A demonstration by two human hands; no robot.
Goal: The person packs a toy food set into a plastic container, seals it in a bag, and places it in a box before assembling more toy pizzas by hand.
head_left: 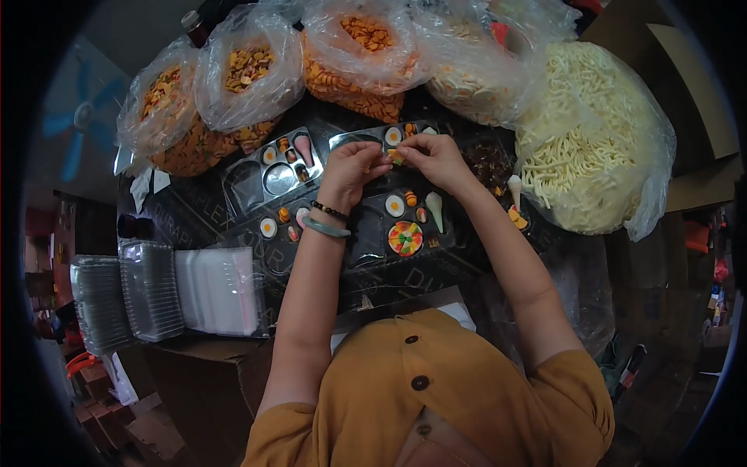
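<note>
My left hand (pixel 356 167) and my right hand (pixel 440 159) meet over the far middle clear plastic tray (pixel 342 141). Between their pinched fingertips is a small orange, yellow and green candy piece (pixel 397 157); its exact shape is too small to make out. Just beyond lie a fried-egg candy (pixel 393 136) and a burger-like candy (pixel 410 130). Nearer me, another tray (pixel 366 247) has a round multicoloured candy (pixel 405 238), an egg candy (pixel 394 205) and a pale green cone-shaped candy (pixel 434 210). My left forearm partly covers a tray beside it.
Large open plastic bags of orange candies (pixel 354 86) and pale sticks (pixel 580 148) line the far side. Another filled tray (pixel 249 187) lies left. Stacked clear lids (pixel 152 292) and a pile of white sheets (pixel 218 288) stand at the near left. Cone candies (pixel 515 191) lie right.
</note>
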